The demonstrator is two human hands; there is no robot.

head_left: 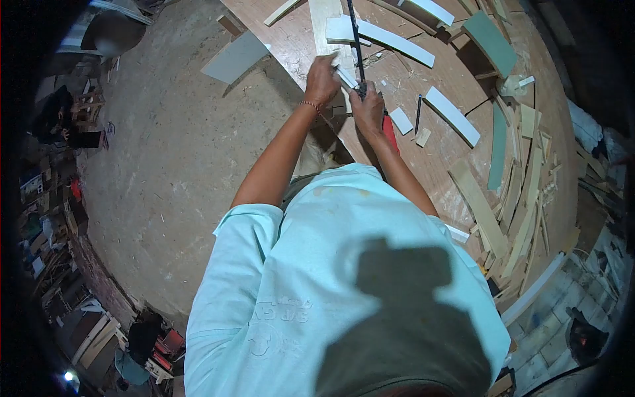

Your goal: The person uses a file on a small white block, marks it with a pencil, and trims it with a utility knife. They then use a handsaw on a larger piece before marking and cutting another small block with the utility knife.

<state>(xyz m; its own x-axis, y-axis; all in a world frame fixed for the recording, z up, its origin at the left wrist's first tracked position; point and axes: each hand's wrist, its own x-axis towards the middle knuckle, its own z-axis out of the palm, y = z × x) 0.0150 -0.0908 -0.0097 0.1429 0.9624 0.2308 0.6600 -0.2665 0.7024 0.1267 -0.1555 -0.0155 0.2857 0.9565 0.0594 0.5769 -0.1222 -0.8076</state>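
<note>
My left hand point(322, 83) is closed at the table's edge, its fingers at the end of a short white strip point(346, 77). Beside it my right hand point(368, 109) is wrapped round the lower end of a bar clamp with a long black bar point(357, 46). A red handle point(389, 134) shows just below the right wrist. The white strip lies between the two hands, close to the black bar. Under them runs a pale wooden board point(322, 26). A curved white piece point(397, 43) lies beyond the bar. My fingertips are partly hidden.
On the wooden table point(423, 185) lie another curved white piece point(452, 116), a dark pencil-like stick point(418, 114), a small white block point(401, 121) and green curved panels point(490, 43). Wood offcuts point(479, 205) pile up at the right. A grey panel point(236, 61) is left of the table.
</note>
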